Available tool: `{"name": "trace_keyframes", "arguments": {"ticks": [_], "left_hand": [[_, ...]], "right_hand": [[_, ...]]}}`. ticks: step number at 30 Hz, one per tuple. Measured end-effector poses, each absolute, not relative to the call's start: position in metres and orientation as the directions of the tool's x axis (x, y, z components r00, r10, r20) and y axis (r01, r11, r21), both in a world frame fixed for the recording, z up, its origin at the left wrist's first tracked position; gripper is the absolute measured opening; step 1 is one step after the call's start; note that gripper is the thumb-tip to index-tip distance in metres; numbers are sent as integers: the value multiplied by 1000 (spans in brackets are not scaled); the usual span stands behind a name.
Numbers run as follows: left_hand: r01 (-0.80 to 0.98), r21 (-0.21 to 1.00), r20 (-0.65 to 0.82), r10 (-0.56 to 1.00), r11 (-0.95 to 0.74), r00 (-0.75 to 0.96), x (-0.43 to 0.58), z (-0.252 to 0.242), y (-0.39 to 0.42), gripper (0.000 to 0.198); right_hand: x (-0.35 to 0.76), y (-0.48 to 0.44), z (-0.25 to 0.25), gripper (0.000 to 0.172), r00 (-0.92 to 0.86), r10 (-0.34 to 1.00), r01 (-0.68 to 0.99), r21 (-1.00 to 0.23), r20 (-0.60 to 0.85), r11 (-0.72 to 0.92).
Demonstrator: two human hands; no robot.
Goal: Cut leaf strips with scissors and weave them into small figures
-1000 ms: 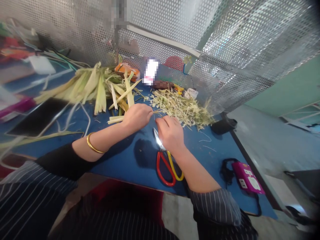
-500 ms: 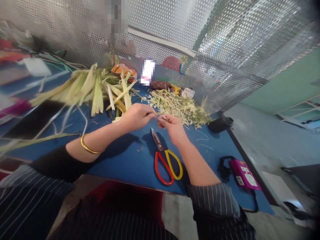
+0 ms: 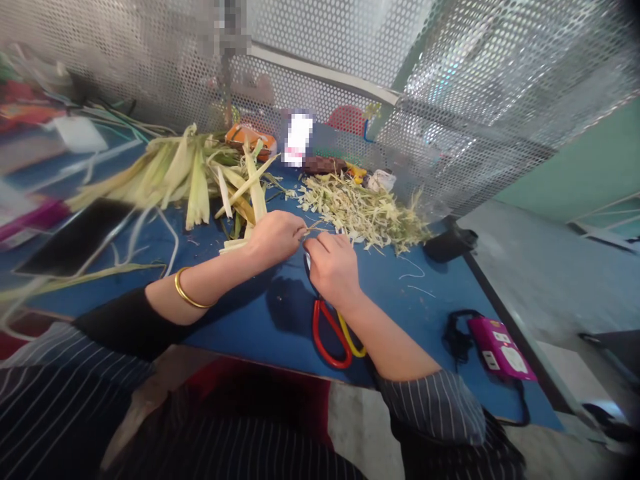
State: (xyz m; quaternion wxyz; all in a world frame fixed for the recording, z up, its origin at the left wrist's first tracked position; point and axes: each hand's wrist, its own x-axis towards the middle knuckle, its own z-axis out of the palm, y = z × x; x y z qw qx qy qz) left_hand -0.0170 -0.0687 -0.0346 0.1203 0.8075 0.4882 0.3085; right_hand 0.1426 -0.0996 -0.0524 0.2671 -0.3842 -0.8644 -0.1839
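Over the blue table (image 3: pixel 400 320), my left hand (image 3: pixel 278 237) is closed, its fingertips pinching a thin straw-coloured strand (image 3: pixel 314 229). My right hand (image 3: pixel 334 267) is closed close beside it, fingers curled at the strand's other side; its fingertips are partly hidden. Beneath my right hand lie scissors (image 3: pixel 317 327) with one red and one yellow handle, blades mostly covered by the hand. Long pale corn husks (image 3: pixel 173 173) lie in a bundle beyond my left hand. A heap of shredded husk pieces (image 3: pixel 365 210) is beyond my right hand.
A purple box (image 3: pixel 501 347) with a black cord lies at the right, near a black cylinder (image 3: pixel 450 245). A dark flat panel (image 3: pixel 75 237) and white cords are at the left. An orange packet (image 3: pixel 253 139) and a bright, pixelated screen (image 3: pixel 299 139) stand before the perforated metal mesh.
My right hand has turned and moved down and slightly left, now covering most of the scissor blades. A strand now shows between the hands. The view has shifted slightly.
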Motion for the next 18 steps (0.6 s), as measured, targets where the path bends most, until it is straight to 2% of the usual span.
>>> {"name": "trace_keyframes", "arguments": {"ticks": [2,4,7,10,12,15,18], "left_hand": [[715,488,372,861,-500,347,-16,-35,-70,22],[702,495,377,854,-513,358,-15,-33,-71,22],[628,623,320,884,-466,340,-16,-31,-69,22],[437,844,193,936,-312,296,-18,-29,-65,20],[292,933,127,953,-209,275,-19,-28,-64,19],[138,985,66,963,-105,260,-19,-25,-64,18],[67,996,38,967,-56,254,-18,-23,-66,20]], "right_hand": [[144,-100,-49,26,-576,554,761,147,601,632],[147,-99,-44,27,-555,567,767,110,609,632],[153,-98,-38,23,-452,610,769,-63,651,637],[158,-96,-37,19,-296,645,749,-247,704,614],[159,-95,-39,18,-203,674,731,-348,710,587],[160,-91,-44,16,-140,731,714,-444,667,542],[159,-88,-48,14,-158,766,731,-448,622,515]]}}
